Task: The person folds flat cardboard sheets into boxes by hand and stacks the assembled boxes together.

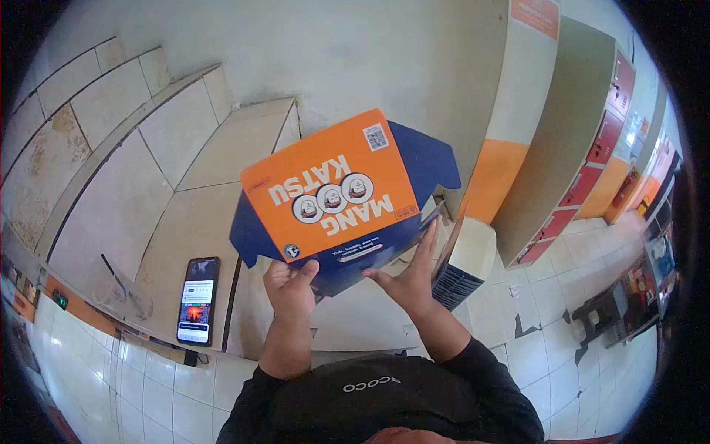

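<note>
An orange and dark blue cardboard box (333, 189), printed "MANG KATSU", is held up in front of me. Its orange lid panel faces me with the lettering upside down, and blue flaps stick out at both sides. My left hand (292, 287) grips the lower left edge, thumb in front and fingers curled behind. At the lower right, my right hand (409, 277) touches the box with its thumb and fingers spread apart along the edge and side. Parts of the fingers are hidden behind the cardboard.
A lit phone (198, 302) lies on the tiled ledge (200, 222) at left. A stack of dark flat items (455, 285) stands right of my right hand. Red lockers (580, 185) line the right side, with a black stool (603, 314) on the tiled floor.
</note>
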### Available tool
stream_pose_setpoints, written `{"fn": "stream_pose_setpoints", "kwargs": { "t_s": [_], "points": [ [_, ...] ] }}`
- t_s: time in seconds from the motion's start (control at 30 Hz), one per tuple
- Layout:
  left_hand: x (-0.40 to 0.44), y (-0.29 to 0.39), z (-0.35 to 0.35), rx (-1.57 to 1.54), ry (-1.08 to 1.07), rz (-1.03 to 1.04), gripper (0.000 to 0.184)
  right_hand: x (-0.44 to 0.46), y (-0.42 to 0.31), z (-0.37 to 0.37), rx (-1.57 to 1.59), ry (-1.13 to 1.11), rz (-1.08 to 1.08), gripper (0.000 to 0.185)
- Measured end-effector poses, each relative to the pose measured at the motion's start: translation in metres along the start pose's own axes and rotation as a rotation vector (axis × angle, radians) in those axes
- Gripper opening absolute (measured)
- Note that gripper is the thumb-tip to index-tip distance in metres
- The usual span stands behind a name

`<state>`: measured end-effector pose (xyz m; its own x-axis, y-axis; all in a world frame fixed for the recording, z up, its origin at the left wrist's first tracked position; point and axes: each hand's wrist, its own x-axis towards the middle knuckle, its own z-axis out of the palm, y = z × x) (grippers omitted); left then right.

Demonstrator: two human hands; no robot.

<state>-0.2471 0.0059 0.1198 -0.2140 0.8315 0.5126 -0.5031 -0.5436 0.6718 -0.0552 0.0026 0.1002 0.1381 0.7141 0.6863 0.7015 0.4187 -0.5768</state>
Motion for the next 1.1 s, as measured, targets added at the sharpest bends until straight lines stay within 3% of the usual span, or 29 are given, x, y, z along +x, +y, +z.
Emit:
{"fn": "stream_pose_setpoints", "kwargs": {
  "t_s": [0.13,0.23,0.33,0.4,0.43,0.53,0.57,0.63,0.7,0.8,0.9,0.93,1.03,1.1],
  "points": [
    [0.003,0.008,-0.002,-0.023,-0.015,0.017,0.036,0.004,0.004,-0.009,-0.052,-0.004,-0.005,0.137],
    [0.001,0.008,-0.002,0.056,0.001,0.031,0.038,0.005,0.007,-0.004,0.465,-0.112,0.010,0.122],
    [-0.003,0.003,0.006,0.209,0.020,0.132,0.041,0.000,0.018,0.001,0.752,-0.246,0.220,0.089],
    [-0.001,0.002,0.008,0.373,-0.045,0.279,0.046,-0.009,0.012,0.000,0.712,-0.247,0.257,0.060],
    [0.002,-0.006,-0.008,0.531,-0.098,0.269,0.061,-0.014,0.008,-0.001,0.691,-0.250,0.278,0.046],
    [0.006,-0.006,0.006,1.369,0.111,0.639,0.081,-0.021,0.003,-0.004,0.533,-0.237,0.188,0.027],
    [0.002,-0.018,0.002,1.251,0.145,0.498,0.104,-0.022,0.003,-0.004,0.568,-0.223,0.237,0.024],
    [-0.002,-0.037,-0.006,1.077,0.061,0.310,0.115,-0.020,0.006,-0.002,0.640,-0.183,0.330,0.020],
    [-0.002,-0.052,-0.015,1.050,0.000,0.226,0.128,-0.018,0.008,-0.002,0.742,-0.163,0.311,0.022],
    [0.010,-0.050,-0.021,0.768,-0.234,0.086,0.124,-0.016,0.004,-0.005,0.832,-0.201,0.325,0.025],
    [0.012,-0.039,-0.016,0.522,-0.262,-0.182,0.109,-0.013,0.010,-0.004,0.786,-0.215,0.248,0.034],
    [0.011,-0.040,-0.016,0.459,-0.252,-0.187,0.100,-0.010,0.013,-0.004,0.754,-0.208,0.203,0.038],
    [0.000,-0.045,-0.014,0.247,-0.188,-0.209,0.076,0.015,-0.009,-0.030,0.415,-0.268,0.354,0.065],
    [-0.007,-0.048,-0.010,0.065,-0.094,-0.230,0.063,0.018,-0.009,-0.026,-0.056,-0.178,0.054,0.082]
  ]
}}
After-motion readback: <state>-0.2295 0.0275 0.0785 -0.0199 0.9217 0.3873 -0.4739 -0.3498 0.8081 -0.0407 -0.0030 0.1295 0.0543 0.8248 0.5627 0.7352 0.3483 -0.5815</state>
